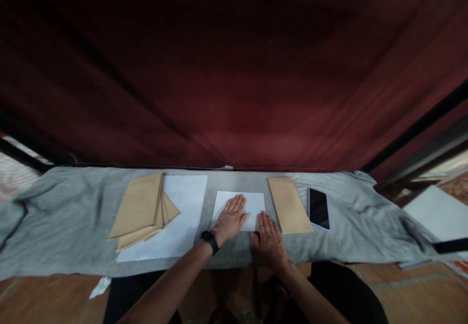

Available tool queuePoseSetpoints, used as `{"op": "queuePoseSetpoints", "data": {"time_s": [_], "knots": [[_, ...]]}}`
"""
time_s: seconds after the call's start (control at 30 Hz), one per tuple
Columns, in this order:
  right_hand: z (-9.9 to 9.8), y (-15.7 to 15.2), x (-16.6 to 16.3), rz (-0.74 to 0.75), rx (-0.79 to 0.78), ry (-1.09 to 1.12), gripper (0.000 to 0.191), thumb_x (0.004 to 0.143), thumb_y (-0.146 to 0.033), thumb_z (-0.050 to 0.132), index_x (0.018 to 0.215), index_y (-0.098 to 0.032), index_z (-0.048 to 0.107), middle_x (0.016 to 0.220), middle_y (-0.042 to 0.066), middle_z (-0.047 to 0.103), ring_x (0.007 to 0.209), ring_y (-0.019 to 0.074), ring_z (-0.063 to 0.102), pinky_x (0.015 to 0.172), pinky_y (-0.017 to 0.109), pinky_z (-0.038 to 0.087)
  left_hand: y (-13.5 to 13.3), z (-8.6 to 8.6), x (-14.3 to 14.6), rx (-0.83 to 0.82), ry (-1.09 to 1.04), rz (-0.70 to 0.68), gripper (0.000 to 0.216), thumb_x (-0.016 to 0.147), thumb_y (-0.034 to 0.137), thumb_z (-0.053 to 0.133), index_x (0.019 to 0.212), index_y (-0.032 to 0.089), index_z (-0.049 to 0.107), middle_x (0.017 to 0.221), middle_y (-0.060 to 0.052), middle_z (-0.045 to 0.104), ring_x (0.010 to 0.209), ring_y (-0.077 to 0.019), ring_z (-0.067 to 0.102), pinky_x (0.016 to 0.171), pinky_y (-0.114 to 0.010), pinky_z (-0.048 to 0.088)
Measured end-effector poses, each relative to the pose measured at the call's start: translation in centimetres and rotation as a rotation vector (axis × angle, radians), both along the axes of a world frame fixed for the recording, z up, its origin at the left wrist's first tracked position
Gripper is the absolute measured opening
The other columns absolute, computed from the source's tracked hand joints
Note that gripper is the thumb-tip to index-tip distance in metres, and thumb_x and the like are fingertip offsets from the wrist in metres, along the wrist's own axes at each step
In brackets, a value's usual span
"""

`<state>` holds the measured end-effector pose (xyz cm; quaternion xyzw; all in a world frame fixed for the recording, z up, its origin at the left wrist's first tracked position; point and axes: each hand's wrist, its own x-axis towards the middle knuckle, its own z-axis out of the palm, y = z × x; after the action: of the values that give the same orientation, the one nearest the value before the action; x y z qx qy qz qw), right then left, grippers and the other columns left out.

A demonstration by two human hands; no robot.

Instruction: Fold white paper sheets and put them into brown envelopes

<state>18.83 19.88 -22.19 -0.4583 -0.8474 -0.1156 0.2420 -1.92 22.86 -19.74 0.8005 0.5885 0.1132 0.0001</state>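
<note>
A small white sheet of paper (256,201), perhaps folded, lies on the grey cloth in front of me. My left hand (231,216), with a dark watch on its wrist, rests flat on the middle of the sheet, fingers stretched out. At the sheet's lower right corner my right hand (269,240) lies flat with its fingertips on or beside the edge. Just right of that hand is a single brown envelope (290,204). On the left, several brown envelopes (139,202) lie fanned out over larger white paper (186,216).
A phone (319,209) lies dark-screened to the right of the single envelope. The grey cloth (73,216) covers a narrow, long surface. Dark red fabric (234,94) hangs behind its far edge. A white scrap (100,288) is on the tiled floor.
</note>
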Motion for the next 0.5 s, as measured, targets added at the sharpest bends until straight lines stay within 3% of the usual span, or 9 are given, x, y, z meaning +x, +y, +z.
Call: {"op": "queuePoseSetpoints", "data": {"time_s": [0.27,0.5], "knots": [[0.5,0.0,0.1,-0.017,-0.052,-0.068,0.061,0.103,-0.042,0.039,0.151,-0.005,0.037,0.146,0.021,0.053,0.135,0.0302,0.049,0.111,0.044,0.038,3.3,0.0,-0.1,-0.039,0.01,0.09,0.067,0.103,0.051,0.028,0.153,0.008,0.033,0.16,-0.017,0.036,0.15,-0.0267,0.028,0.122,-0.046,0.025],[0.2,0.3,0.4,0.006,-0.056,-0.022,0.062,0.102,-0.041,0.037,0.153,-0.006,0.034,0.146,0.021,0.053,0.132,0.0298,0.052,0.109,0.043,0.039,-0.7,0.1,0.3,0.015,0.0,0.018,0.069,0.103,0.053,0.025,0.157,0.01,0.024,0.16,-0.018,0.033,0.151,-0.0258,0.025,0.123,-0.049,0.021]]}}
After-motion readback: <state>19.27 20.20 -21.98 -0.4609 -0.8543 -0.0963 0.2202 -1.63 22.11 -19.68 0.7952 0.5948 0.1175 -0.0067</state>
